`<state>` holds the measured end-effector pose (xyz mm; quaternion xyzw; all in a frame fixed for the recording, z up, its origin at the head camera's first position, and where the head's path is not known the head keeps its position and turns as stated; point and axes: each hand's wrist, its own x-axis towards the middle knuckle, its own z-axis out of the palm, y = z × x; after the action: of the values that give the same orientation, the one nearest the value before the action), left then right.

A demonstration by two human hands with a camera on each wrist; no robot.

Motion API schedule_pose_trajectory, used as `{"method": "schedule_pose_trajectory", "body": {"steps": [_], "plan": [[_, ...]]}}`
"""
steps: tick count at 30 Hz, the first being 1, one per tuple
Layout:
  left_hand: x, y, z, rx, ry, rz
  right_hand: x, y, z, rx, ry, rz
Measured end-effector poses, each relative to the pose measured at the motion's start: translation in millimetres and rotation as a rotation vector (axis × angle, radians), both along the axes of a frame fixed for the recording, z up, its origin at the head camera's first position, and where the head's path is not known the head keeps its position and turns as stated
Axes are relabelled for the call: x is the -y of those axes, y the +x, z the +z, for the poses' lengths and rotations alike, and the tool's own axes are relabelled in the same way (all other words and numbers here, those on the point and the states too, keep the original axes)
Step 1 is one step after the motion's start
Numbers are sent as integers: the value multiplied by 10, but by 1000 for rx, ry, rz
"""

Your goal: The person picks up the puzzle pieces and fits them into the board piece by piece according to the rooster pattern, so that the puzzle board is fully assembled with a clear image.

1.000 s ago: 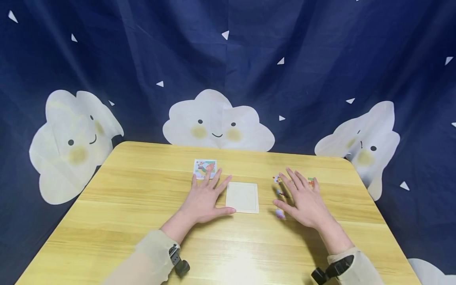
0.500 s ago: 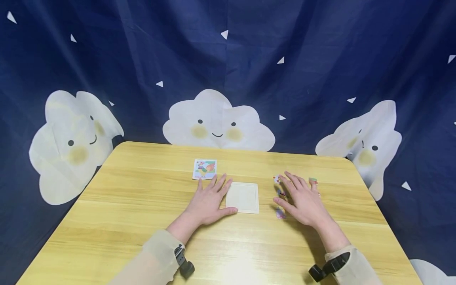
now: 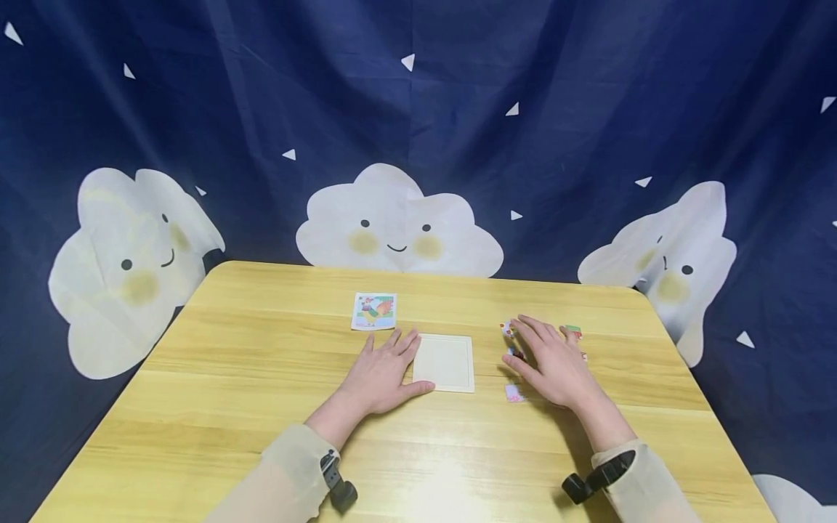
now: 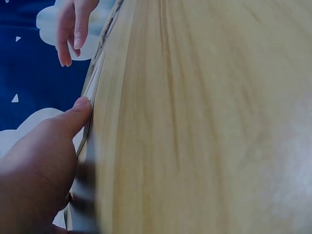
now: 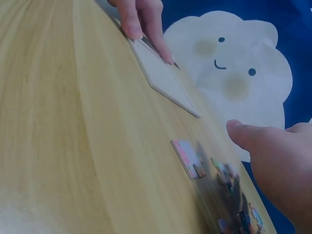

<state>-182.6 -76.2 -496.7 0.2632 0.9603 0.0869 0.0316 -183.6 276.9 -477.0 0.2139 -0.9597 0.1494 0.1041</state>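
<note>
A blank white square puzzle board [image 3: 445, 363] with a raised rim lies mid-table. My left hand [image 3: 382, 378] rests along its left side, thumb on the near corner and fingers fairly straight by the far corner. In the right wrist view that hand [image 5: 141, 24] touches the board's edge. My right hand [image 3: 556, 367] hovers above several small colourful puzzle pieces [image 3: 514, 393], fingers spread and slightly bent, nothing seen in them. It covers some pieces from the head view; in the right wrist view the puzzle pieces [image 5: 189, 158] lie beneath it.
A small picture card [image 3: 375, 312] showing a cartoon bird lies beyond my left hand. The wooden table [image 3: 261, 407] has a rounded far edge. Behind it hangs a dark blue curtain [image 3: 458, 145] with white clouds. Both wrists wear black camera straps.
My left hand has drawn back off the picture card, toward the board's left edge. My right hand has shifted slightly left and lower over the pieces, uncovering more of the near one.
</note>
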Motion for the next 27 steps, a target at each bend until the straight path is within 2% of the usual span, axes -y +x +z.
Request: {"method": "schedule_pose_trajectory", "body": {"steps": [8, 15, 20, 27], "plan": [[1, 1, 13, 3, 5, 2, 23, -136, -12, 76, -37, 12], [63, 4, 14, 21, 9, -2, 116, -268, -21, 90, -58, 44], [75, 8, 9, 38, 5, 0, 129, -351, -20, 138, -80, 49], [12, 4, 44, 40, 22, -6, 50, -461, 21, 185, -40, 45]]}}
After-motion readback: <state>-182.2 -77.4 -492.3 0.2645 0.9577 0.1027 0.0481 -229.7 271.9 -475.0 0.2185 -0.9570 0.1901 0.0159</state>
